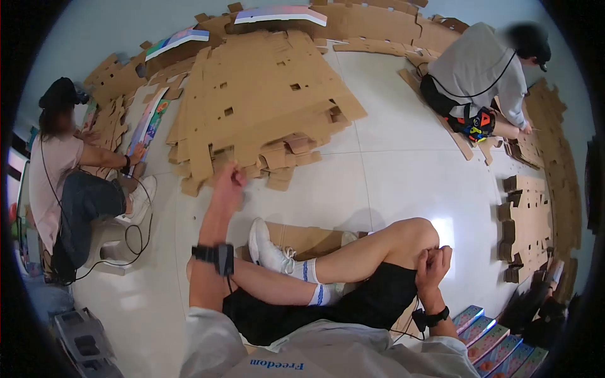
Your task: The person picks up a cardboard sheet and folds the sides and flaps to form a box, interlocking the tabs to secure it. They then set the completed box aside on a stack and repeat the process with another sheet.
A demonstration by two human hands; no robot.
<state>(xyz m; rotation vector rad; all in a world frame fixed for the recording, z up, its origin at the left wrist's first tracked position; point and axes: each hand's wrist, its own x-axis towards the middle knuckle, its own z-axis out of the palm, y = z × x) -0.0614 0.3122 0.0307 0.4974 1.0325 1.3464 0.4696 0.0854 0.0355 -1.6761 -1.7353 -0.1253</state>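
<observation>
My left hand [230, 179] is stretched forward at the near edge of a big stack of flat cardboard sheets [258, 88]. Its fingers look curled and are blurred, and a small brown piece of cardboard [222, 154] shows blurred just beyond them; whether I hold it is unclear. My right hand [433, 268] rests by my raised knee, its fingers closed, with nothing visible in them. Between my legs and the stack, another flat cardboard piece [305, 238] lies on the white floor under my shoe [268, 242].
Two people crouch nearby, one at the left [69, 170] and one at the upper right [479, 75]. Cut cardboard [529, 227] stands stacked at the right. Colourful printed boxes [498, 343] lie at the lower right. A cable [148, 233] curls on the floor at the left.
</observation>
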